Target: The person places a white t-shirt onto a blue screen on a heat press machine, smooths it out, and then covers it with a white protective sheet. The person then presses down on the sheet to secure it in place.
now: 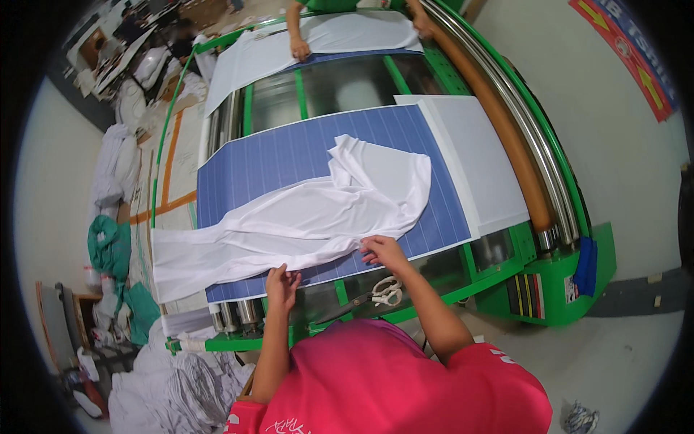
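A thin white fabric piece point(311, 217) lies rumpled over a blue striped printed sheet point(253, 173) on the green-framed machine bed. Its narrow left end reaches past the sheet, and its wider right part is folded in loose creases. At the near edge of the fabric, my left hand point(283, 286) has its fingers curled at the hem. Farther right, my right hand point(383, 253) pinches the same edge between thumb and fingers. Scissors point(387, 291) with pale handles and dark blades rest on the machine's front, below my right hand.
Blank white paper point(477, 159) lies right of the sheet. A brown roller point(499, 108) and metal rollers run along the right side. Across the bed, a co-worker's hands point(300, 49) handle another white fabric point(354, 32). White cloth point(173, 376) is heaped on the floor at lower left.
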A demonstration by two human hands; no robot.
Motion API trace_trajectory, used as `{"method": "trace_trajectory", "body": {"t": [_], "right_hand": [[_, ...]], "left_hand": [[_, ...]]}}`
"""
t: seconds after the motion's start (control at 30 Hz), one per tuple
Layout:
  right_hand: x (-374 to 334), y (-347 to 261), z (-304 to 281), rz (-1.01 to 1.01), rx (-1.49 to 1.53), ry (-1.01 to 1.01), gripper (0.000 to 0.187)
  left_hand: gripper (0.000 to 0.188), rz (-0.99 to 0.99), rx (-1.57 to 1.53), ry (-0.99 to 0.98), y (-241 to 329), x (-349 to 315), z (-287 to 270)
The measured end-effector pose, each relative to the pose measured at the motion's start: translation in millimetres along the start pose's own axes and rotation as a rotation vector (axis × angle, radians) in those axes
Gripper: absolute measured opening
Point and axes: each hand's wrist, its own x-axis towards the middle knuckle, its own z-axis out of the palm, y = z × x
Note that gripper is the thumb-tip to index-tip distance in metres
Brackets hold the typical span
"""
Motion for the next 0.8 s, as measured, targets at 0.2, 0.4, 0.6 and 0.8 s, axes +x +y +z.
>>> {"method": "trace_trajectory", "body": {"t": [0.2,0.4,0.6,0.8], "right_hand": [[-4.6,4.6,-29.7,0.169,0.016,-0.072,0.046],[-15.1,26.7,82.0,-0.427,-0.329,-0.003,0.046],[6.3,1.9,130.3,-0.692,-0.858,0.074,0.04],[-11.6,-59.1,121.9,-0.664,-1.024,-0.112,0.033]], "left_hand": [[0.02,-0.068,-0.115,0.039,21.0,-18.6,1.2],[0.047,-0.001,0.052,0.081,10.9,-6.0,1.8],[0.041,-0.026,-0.037,-0.014,0.8,-1.4,9.6],[0.04,-0.034,0.023,0.124,-4.5,-7.1,-10.0]]}}
